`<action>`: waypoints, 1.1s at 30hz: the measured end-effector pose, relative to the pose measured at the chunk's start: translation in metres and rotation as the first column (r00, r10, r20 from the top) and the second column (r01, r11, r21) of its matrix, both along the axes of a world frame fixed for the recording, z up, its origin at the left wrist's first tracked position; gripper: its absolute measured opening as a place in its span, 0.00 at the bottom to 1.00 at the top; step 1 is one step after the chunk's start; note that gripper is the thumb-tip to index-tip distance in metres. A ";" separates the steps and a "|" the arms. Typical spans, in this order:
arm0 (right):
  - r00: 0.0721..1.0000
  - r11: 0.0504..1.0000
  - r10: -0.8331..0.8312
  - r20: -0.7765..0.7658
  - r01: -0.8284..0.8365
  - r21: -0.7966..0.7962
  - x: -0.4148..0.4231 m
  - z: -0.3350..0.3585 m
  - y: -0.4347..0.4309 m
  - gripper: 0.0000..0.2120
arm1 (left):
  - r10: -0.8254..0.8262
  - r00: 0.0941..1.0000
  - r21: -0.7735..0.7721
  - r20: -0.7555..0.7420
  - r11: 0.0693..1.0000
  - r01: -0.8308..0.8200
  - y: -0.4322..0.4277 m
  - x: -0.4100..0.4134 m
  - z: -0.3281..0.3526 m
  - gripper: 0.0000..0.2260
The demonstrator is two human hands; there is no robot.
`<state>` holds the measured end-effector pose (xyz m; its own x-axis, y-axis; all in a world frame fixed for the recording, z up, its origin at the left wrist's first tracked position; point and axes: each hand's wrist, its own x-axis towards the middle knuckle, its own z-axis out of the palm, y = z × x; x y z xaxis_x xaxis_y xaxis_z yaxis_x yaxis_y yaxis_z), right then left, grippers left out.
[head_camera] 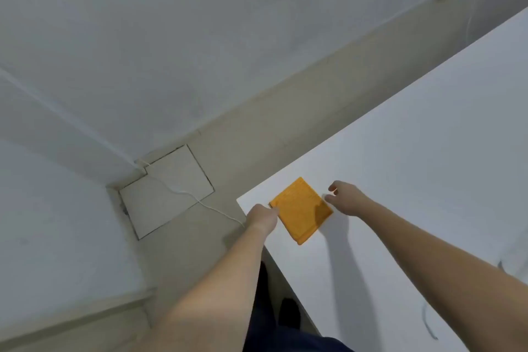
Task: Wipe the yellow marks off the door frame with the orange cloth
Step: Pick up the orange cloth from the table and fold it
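Folded flat near the table [414,151] corner, the orange cloth [301,210] looks soft and light; left hand [261,218] fingers pinch its corner, right hand [347,198] fingers loosely spread and empty.

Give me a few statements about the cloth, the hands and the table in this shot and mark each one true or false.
1. The folded orange cloth lies flat on the white table. True.
2. The left hand touches the cloth's edge. True.
3. The right hand holds the cloth in the air. False: it is beside the cloth, fingers open.
4. The cloth sits at the table's far end. False: it sits near the close corner.
5. A thin white cable crosses the floor. True.
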<state>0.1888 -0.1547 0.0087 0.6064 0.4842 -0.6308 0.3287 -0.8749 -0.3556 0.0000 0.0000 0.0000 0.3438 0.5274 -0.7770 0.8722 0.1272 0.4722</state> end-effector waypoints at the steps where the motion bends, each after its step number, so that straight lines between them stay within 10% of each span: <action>1: 1.000 1.000 -0.023 -0.011 0.023 -0.005 -0.001 -0.005 0.004 0.24 | -0.009 1.000 -0.009 -0.014 1.000 0.009 -0.001 0.002 -0.008 0.15; 14: 0.982 0.982 -0.185 -0.032 0.184 -0.034 -0.007 -0.047 0.047 0.14 | 0.487 0.872 -0.279 -0.041 0.833 -0.478 -0.015 0.020 -0.044 0.17; 30: 0.891 0.941 -0.303 -0.337 0.335 0.040 0.005 -0.055 0.026 0.08 | 0.511 0.859 -0.413 0.038 0.791 -0.452 -0.017 0.024 -0.058 0.02; 33: 0.773 0.881 -0.362 -0.522 0.466 0.079 0.004 -0.042 0.015 0.11 | 0.519 0.850 -0.439 0.090 0.787 -0.434 -0.006 0.019 -0.050 0.15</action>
